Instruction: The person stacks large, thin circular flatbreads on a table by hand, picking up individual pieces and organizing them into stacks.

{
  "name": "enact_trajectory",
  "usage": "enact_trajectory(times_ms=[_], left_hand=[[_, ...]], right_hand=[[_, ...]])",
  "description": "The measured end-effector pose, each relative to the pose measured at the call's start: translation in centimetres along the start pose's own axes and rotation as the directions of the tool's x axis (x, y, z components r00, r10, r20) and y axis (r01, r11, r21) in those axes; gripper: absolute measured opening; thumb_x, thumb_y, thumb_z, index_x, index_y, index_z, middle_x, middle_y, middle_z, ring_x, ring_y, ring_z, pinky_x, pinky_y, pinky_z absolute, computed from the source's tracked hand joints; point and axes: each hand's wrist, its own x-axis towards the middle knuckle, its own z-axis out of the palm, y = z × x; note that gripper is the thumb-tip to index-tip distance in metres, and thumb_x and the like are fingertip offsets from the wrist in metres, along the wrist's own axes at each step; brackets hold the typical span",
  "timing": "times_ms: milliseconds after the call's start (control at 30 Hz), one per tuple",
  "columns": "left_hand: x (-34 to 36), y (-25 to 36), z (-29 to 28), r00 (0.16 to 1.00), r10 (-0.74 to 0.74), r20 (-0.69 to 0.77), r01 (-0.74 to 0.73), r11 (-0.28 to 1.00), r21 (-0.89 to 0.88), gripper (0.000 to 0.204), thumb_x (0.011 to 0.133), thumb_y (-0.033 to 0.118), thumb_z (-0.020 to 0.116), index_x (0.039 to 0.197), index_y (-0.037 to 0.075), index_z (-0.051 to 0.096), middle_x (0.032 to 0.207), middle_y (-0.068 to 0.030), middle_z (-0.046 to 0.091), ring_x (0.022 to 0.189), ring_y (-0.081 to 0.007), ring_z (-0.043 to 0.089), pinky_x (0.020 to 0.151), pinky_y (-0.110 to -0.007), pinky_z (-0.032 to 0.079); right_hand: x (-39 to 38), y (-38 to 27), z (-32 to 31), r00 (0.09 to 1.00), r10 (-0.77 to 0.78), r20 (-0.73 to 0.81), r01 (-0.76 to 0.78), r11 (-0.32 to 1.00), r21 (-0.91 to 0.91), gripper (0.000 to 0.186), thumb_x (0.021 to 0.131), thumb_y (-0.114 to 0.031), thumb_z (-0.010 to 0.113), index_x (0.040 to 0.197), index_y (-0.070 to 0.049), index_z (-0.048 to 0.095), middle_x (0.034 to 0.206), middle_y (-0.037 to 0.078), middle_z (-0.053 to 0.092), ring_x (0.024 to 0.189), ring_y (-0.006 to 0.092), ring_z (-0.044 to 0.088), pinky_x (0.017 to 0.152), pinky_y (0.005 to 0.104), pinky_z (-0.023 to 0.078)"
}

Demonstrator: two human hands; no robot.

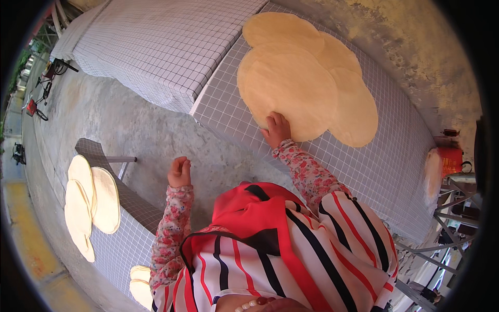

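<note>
Several thin, pale-yellow round sheets (288,86), which look like flatbread or dough, overlap on the grey checked tabletop ahead and to the right. My right hand (277,129) rests at the near edge of the pile. Its fingers lie on the top sheet, and the thumb is apart from them beside the edge. The sheet lies flat under the fingertips. Lower and to the left, my left hand (180,172) is raised over the floor with its fingers curled in, and nothing shows in it. Both forearms wear flowered sleeves.
A second table (125,249) at the left carries more pale oval sheets (105,200). Beyond stands a table under a white checked cloth (145,47). A stained wall (416,52) borders the right table. A red container (449,160) stands at far right, bicycles (44,88) at far left.
</note>
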Motion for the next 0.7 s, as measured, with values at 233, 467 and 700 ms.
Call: enact_trajectory(times_ms=[233,467,700], left_hand=[[13.3,5.2,18.0,0.949,-0.145,0.281,0.201,0.962,-0.182,0.013,0.085,0.009,0.060,0.095,0.002,0.062,0.083,-0.0043,0.064,0.071,-0.0116,0.061,0.060,-0.024,0.050],[20.8,2.2,26.0,0.832,-0.214,0.512,0.300,0.950,-0.090,0.016,0.086,0.011,0.059,0.099,0.000,0.061,0.081,-0.0053,0.063,0.070,-0.0127,0.060,0.057,-0.023,0.049],[24.1,2.9,28.8,0.607,-0.529,0.594,0.510,0.832,0.219,0.018,0.086,0.012,0.056,0.099,0.000,0.060,0.073,-0.0056,0.060,0.054,-0.0120,0.055,0.047,-0.025,0.046]], right_hand=[[-0.1,2.2,0.5,0.998,-0.066,0.009,0.066,0.998,-0.014,0.021,0.074,-0.015,0.067,0.088,-0.003,0.057,0.103,0.013,0.056,0.101,0.0332,0.052,0.087,0.0420,0.044],[1.2,3.6,-0.5,0.987,0.152,0.058,-0.159,0.976,0.148,0.013,0.082,-0.012,0.060,0.092,-0.003,0.060,0.092,0.012,0.061,0.087,0.0291,0.059,0.075,0.0370,0.049],[10.4,6.2,-17.5,0.706,0.666,-0.241,-0.488,0.704,0.517,0.015,0.091,-0.002,0.050,0.099,0.003,0.061,0.085,0.005,0.062,0.073,0.0071,0.056,0.064,0.0205,0.046]])
